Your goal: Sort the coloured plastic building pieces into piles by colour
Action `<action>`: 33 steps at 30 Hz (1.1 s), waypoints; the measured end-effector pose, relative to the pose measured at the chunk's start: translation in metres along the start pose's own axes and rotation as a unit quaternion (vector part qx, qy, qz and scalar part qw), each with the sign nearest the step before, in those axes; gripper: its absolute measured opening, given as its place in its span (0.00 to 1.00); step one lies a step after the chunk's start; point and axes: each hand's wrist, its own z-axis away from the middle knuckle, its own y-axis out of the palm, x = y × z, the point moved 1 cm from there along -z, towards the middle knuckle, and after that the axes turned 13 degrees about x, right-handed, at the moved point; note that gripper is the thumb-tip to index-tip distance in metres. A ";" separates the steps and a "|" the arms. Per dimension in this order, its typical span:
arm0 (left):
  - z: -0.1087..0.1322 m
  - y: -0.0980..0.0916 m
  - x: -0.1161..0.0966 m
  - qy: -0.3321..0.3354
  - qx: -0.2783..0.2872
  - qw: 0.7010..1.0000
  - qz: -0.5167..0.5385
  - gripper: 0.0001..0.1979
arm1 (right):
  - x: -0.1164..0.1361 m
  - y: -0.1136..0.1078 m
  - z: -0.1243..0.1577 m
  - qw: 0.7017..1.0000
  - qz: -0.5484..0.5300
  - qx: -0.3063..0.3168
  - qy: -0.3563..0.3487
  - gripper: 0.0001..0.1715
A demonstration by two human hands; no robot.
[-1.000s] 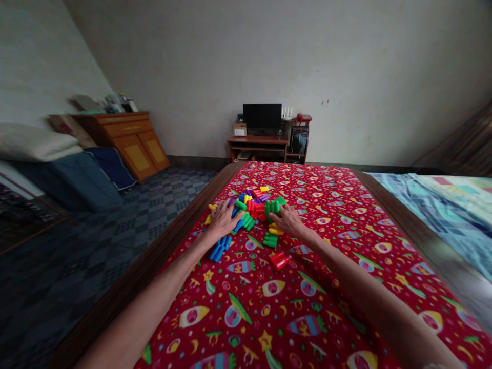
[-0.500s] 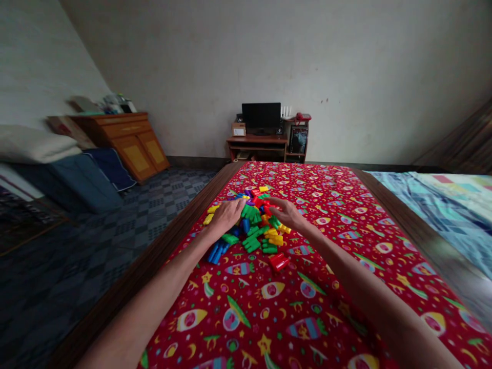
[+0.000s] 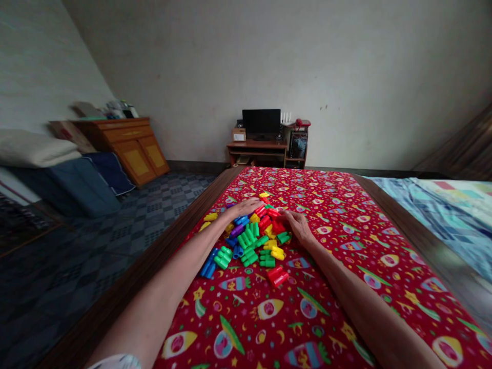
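Observation:
A loose heap of plastic pieces lies on a red patterned cloth (image 3: pixel 269 310), with green pieces (image 3: pixel 248 235) in the middle, blue pieces (image 3: pixel 208 263) at the left and yellow pieces (image 3: pixel 277 252) at the right. My left hand (image 3: pixel 248 206) rests over the far left side of the heap, palm down; its fingertips are close to red pieces (image 3: pixel 264 221). At the heap's right edge is my right hand (image 3: pixel 295 223), fingers bent toward the red pieces. Whether either hand grips a piece is hidden. One red piece (image 3: pixel 277 275) lies apart, nearest me.
Beyond the cloth, a desk (image 3: pixel 257 145) holds a monitor (image 3: pixel 262 122). A wooden cabinet (image 3: pixel 134 148) stands at the left. Light blue bedding (image 3: pixel 434 220) lies to the right, past the table's dark wooden edge (image 3: pixel 395 220).
My left hand has moved to the right over the far side of the heap. My right hand has moved slightly nearer me. More pieces show between my hands.

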 end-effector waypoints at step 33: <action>-0.024 -0.013 0.022 -0.089 -0.150 0.984 0.046 0.27 | -0.017 -0.133 0.098 0.944 0.230 -0.223 0.078 0.32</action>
